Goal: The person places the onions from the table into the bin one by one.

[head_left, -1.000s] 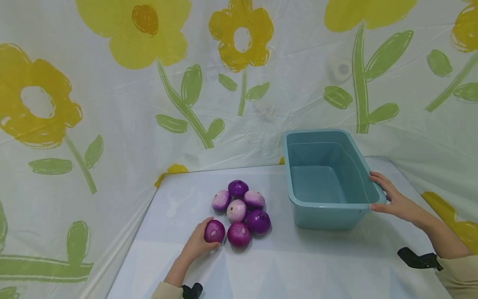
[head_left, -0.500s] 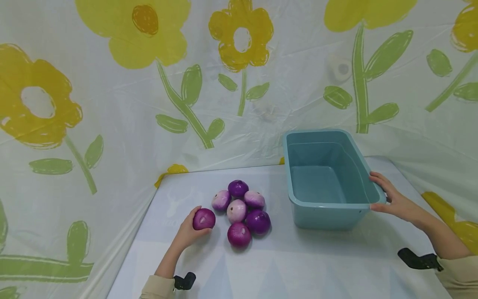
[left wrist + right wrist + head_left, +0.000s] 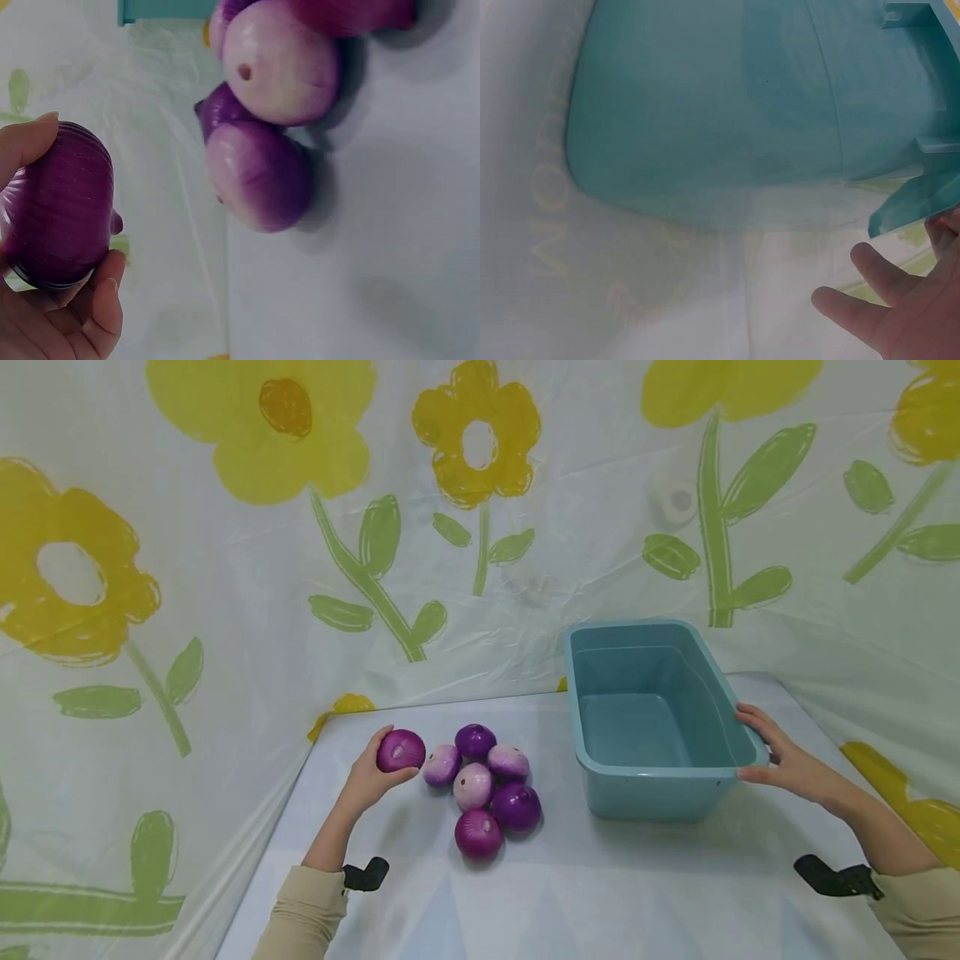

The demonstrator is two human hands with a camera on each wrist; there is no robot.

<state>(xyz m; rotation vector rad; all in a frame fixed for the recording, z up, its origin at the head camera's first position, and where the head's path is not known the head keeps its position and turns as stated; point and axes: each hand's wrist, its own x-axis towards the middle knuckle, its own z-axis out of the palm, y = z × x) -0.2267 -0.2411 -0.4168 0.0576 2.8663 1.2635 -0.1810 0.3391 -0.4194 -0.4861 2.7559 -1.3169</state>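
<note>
In the head view my left hand (image 3: 370, 779) holds a glossy red onion (image 3: 401, 751) up off the table, thumb and fingers around its sides. The left wrist view shows this onion (image 3: 64, 206) with a small pointed tip, gripped from the left. My right hand (image 3: 795, 768) grips the near right corner of a teal plastic tub (image 3: 660, 772). There the thumb lies at the front rim and the fingers along the right rim. Seen by the right wrist camera, two fingertips (image 3: 870, 259) stick out below the tub's rim (image 3: 915, 204).
Several more purple and pale onions lie clustered on the white table, among them a dark purple onion (image 3: 517, 807), a pale onion (image 3: 473, 787) and a magenta onion (image 3: 478, 835). A flower-printed curtain (image 3: 247, 610) hangs behind and on both sides.
My left hand has lifted the onion from beside the magenta one and carried it up and leftward to the cluster's far left. The right hand keeps its place on the tub.
</note>
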